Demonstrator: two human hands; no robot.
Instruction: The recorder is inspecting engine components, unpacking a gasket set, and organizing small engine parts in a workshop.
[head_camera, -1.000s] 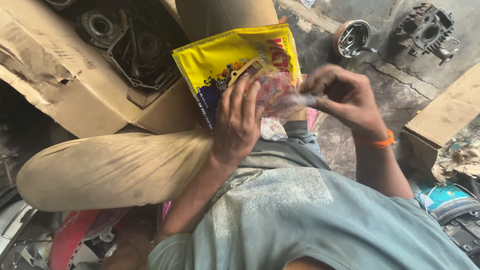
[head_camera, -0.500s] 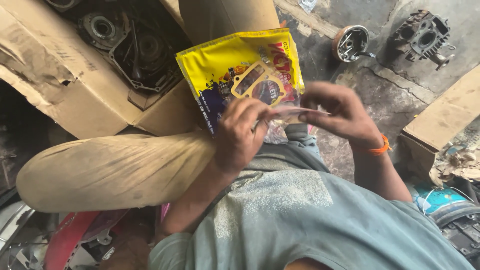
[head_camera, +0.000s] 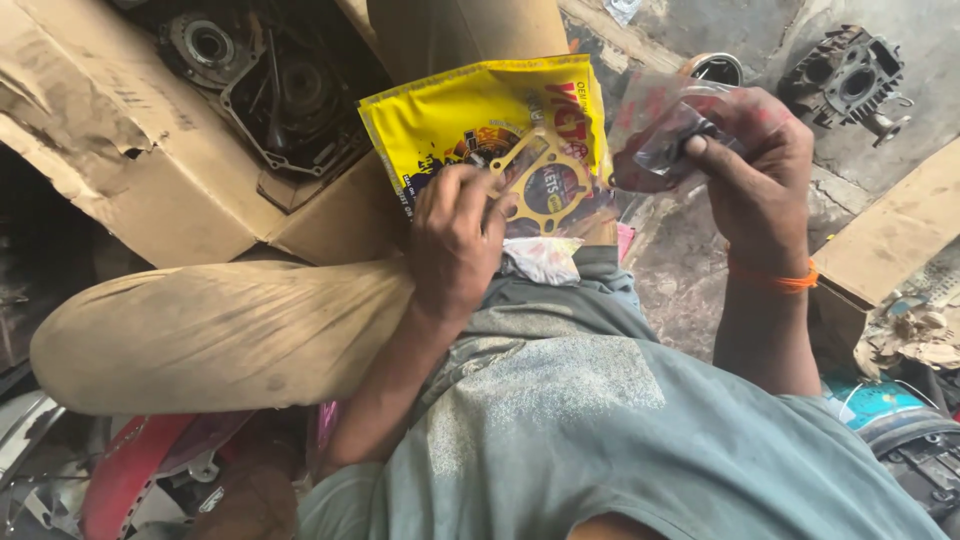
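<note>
- Biggest thing in view is the torn cardboard box (head_camera: 130, 150), sitting up and to the left of the yellow packet, its flap running right under the packet's lower left corner.
- The person's bent leg in tan trousers (head_camera: 220, 335) stretches out below and left of the packet, so it hides the floor on that side.
- Inside the box, just left of the packet, there's a greasy engine casing (head_camera: 275, 95) with round housings.
- Far right of the packet, up in the corner on the concrete, sits a grey engine cylinder block (head_camera: 845, 80). Another cardboard piece (head_camera: 890, 235) lies below that.
- The yellow packet (head_camera: 480, 125) itself is held up in the middle, a clear window showing a tan gasket (head_camera: 545, 180) inside.
- Left hand (head_camera: 455, 240) is closed on the packet's bottom edge, fingers curled over the front, covering part of the print.
- Right hand (head_camera: 755, 165), just right of the packet, pinches a small clear plastic bag (head_camera: 660, 135) with dark bits in it. The bag overlaps the packet's right edge.
- Orange thread band (head_camera: 775, 278) on that wrist.
</note>
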